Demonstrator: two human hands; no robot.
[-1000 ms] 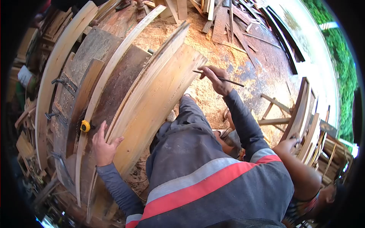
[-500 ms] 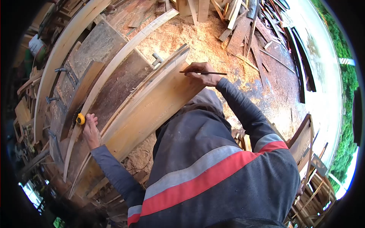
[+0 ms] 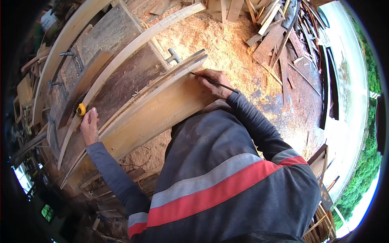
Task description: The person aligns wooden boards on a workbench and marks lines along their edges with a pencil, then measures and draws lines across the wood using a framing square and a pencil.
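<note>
My right hand (image 3: 216, 83) is closed around a dark pencil (image 3: 223, 85). The pencil's tip meets the upper face of a wide pale plank (image 3: 162, 111) near its far end. Lower on the left, my left hand (image 3: 90, 126) is held with fingers up and loosely apart, and nothing shows in it. Just beyond those fingertips, a yellow tape measure (image 3: 81, 109) rests at a long curved wooden strip (image 3: 133, 50). A small gap appears to separate hand and tape measure.
The bench (image 3: 125, 83) carries metal clamps (image 3: 173, 56) and another curved board (image 3: 60, 52). Sawdust (image 3: 210, 36) covers the floor beyond. Scrap wood (image 3: 275, 40) is piled at the upper right, with dark curved strips (image 3: 326, 85) beside it.
The pencil has tilted, its back end dropping toward my wrist while its tip stays by the plank's end. My left hand's fingers have straightened beside the tape measure. The whole view has shifted slightly.
</note>
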